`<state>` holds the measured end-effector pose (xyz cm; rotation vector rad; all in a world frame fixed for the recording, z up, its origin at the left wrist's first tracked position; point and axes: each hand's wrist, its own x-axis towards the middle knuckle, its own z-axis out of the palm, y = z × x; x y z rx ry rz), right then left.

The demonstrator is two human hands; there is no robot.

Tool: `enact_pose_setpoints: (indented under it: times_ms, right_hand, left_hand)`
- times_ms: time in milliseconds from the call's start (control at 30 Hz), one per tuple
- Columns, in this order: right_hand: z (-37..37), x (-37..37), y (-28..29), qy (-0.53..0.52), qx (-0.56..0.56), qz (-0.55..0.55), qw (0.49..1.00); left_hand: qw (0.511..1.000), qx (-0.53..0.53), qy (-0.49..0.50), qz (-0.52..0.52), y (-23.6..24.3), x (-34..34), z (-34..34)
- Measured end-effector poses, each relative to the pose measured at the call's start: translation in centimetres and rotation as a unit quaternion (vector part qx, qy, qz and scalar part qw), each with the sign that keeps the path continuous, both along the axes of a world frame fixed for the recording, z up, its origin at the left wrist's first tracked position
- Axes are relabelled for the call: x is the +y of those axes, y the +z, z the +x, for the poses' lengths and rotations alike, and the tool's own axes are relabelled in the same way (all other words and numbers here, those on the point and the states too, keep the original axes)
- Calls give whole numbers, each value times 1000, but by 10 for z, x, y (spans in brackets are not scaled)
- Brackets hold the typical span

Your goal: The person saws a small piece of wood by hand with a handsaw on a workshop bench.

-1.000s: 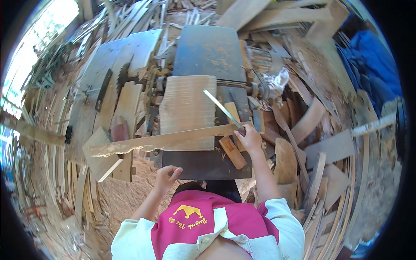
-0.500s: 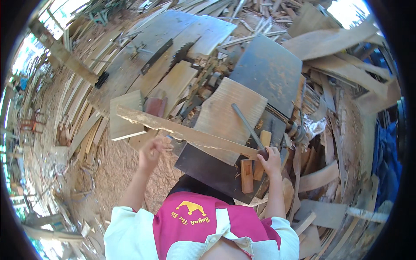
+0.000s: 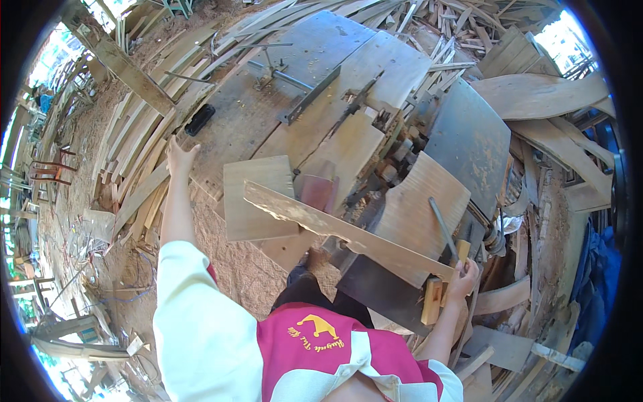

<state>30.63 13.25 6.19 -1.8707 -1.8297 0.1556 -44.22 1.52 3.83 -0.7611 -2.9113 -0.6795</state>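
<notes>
Clearly, the right hand (image 3: 462, 281) clamped one end of the long rough pale wooden plank (image 3: 341, 231) while the left hand (image 3: 179, 155), fingers spread and empty, reached outward. Handling went best, I judged, if those gripping fingers stayed firm beneath the plank, keeping its far end level over the worn grey workbench (image 3: 288, 100).

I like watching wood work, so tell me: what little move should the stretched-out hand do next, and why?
Probably bring the left hand back to the free end of the long board. That hand is open in the air, holding nothing, over the wooden slats. Only the right hand grips the board, at its near end, so the far end juts out unsteadied.
</notes>
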Motion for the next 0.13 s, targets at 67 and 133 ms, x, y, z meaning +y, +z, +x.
enact_pose_setpoints:
  times_ms: [67, 133]
  right_hand:
    - [-17, -9, -1, 13, -51, 11, 999]
    - [-36, -17, 5, 19, -58, -28, 998]
  left_hand:
    - [999, -32, -1, -27, 0, 24, -13]
    - [997, -56, -6, -55, -11, 37, -37]
